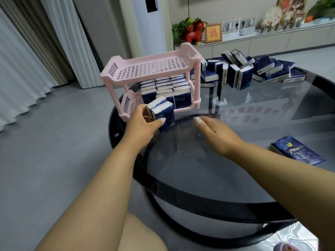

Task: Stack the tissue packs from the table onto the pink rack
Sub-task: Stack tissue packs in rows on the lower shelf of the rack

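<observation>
A pink two-tier rack [150,67] stands at the left edge of the round glass table [253,115]. Its top shelf is bare; its lower shelf holds several upright dark-blue tissue packs [165,89] in rows. My left hand [143,122] grips two or three blue tissue packs [162,114] pressed together, just in front of the rack's lower shelf. My right hand [215,131] hovers flat over the glass to the right, fingers apart, holding nothing. A heap of loose tissue packs [253,69] lies behind the rack on the right.
One single tissue pack [297,151] lies flat on the glass near my right forearm. A low white cabinet [272,40] with a red figurine, a framed picture and plants runs along the far wall. Curtains hang on the left. Grey floor surrounds the table.
</observation>
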Available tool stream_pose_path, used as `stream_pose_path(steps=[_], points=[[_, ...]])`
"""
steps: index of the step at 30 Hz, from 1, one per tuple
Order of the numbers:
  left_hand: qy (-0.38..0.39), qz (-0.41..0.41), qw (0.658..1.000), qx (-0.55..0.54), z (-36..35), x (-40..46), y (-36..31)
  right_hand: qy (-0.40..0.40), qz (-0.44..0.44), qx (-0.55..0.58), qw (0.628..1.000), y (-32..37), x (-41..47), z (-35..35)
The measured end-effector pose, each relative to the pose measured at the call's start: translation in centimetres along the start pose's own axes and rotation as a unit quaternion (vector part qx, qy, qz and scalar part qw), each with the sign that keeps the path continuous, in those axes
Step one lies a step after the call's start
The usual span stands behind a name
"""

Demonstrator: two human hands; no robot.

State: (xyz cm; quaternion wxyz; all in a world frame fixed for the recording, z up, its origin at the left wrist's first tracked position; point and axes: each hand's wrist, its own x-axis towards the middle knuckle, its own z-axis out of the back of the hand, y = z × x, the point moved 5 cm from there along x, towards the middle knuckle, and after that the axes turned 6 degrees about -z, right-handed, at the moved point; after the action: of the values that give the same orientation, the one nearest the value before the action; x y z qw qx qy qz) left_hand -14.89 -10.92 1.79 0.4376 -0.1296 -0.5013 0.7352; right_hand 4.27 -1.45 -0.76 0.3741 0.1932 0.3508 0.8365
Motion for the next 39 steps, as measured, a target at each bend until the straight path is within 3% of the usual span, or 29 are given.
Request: stream_pose_path(steps=[6, 19, 31, 39], points=[[-0.009, 0.003, 0.996, 0.087, 3.0, 4.4, 1.7, -0.034, 0.061, -0.198, 0.978, -0.1, 0.2, -1.8], [0.029, 0.028, 0.996, 0.078, 1.8, 8.5, 3.0, -0.052, 0.067, -0.200, 0.976, -0.5, 0.9, -2.0], [0.009, -0.034, 0.982, 0.186, 0.9, 7.5, 2.7, -0.042, 0.059, -0.214, 0.974, -0.2, 0.6, -2.0], [0.068, -0.065, 0.935, 0.341, 0.2, 8.1, 2.7, -0.041, 0.062, -0.226, 0.971, -0.1, 0.7, -2.0]])
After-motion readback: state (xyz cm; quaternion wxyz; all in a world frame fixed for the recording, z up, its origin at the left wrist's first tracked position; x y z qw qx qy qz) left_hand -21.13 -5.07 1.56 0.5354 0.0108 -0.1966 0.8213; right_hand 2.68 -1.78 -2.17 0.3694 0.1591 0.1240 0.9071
